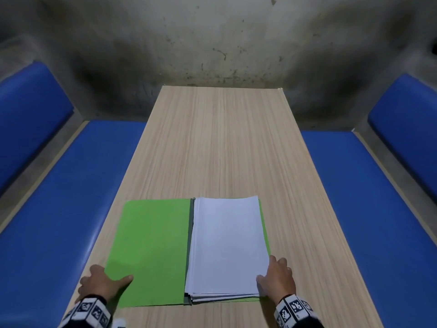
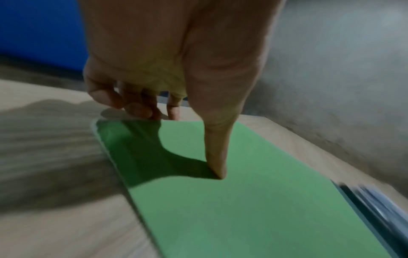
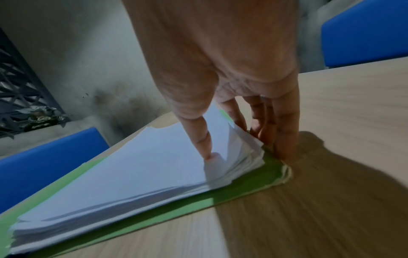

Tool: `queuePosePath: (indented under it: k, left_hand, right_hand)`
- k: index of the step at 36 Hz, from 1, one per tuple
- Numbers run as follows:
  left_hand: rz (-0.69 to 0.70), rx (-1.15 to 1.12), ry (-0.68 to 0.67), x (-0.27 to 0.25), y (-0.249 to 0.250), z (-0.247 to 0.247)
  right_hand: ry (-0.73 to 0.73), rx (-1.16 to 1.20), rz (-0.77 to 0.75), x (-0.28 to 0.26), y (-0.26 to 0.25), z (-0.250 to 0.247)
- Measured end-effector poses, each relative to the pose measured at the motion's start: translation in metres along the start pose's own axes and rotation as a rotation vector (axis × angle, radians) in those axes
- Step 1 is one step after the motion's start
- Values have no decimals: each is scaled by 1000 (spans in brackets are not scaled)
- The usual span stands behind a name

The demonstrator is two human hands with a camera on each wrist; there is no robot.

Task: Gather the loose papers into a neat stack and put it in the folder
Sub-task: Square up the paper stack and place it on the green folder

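Our right grip (image 1: 277,278) is spread, thumb pressing the white paper stack (image 1: 227,245), fingers straight against its edge. The stack lies in the open green card folder (image 1: 151,245), lower centre. Our left grip (image 1: 101,284) pinches the folder's lower left corner. We should square the sheets before closing.

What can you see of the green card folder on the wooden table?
The green card folder lies open and flat at the near end of the table, with a darker spine down its middle. The left flap is bare; the left hand presses a thumb on it, fingers curled at its outer edge. The right flap carries a stack of white paper, which the right hand touches.
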State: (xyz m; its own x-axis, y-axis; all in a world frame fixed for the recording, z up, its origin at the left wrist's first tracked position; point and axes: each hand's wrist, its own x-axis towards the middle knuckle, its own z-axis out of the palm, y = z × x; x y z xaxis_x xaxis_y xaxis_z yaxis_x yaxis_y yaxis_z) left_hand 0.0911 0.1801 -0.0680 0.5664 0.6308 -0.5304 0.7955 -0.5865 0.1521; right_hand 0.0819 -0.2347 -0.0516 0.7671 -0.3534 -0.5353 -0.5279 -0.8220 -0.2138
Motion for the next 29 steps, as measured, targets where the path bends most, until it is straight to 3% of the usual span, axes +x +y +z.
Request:
queuePosePath:
  k: [3, 7, 10, 14, 17, 20, 24, 27, 29]
  left_hand:
    - [19, -136, -124, 9, -5, -16]
    - [196, -373, -165, 13, -1, -54]
    - [355, -463, -281, -8, 15, -92]
    - [653, -582, -482, -90, 59, -122]
    - [823, -595, -604, -149, 102, -105]
    - [974, -402, -619, -174, 129, -57]
    - [945, 52, -579, -191, 141, 7]
    - [965, 327, -475, -184, 137, 44]
    - [987, 495, -438, -175, 131, 60]
  right_hand:
    - [14, 12, 1, -1, 1, 0]
    - [-2, 36, 2, -1, 1, -3]
    - [-14, 53, 0, -1, 2, -4]
    - [-25, 61, 1, 1, 3, -5]
    - [-33, 65, 1, 1, 3, -6]
    - [-56, 73, -6, 0, 5, -7]
    - [-57, 129, -86, 2, 14, -11]
    - [-38, 262, -161, 9, 27, -11]
    - [18, 411, -126, 16, 38, -10]
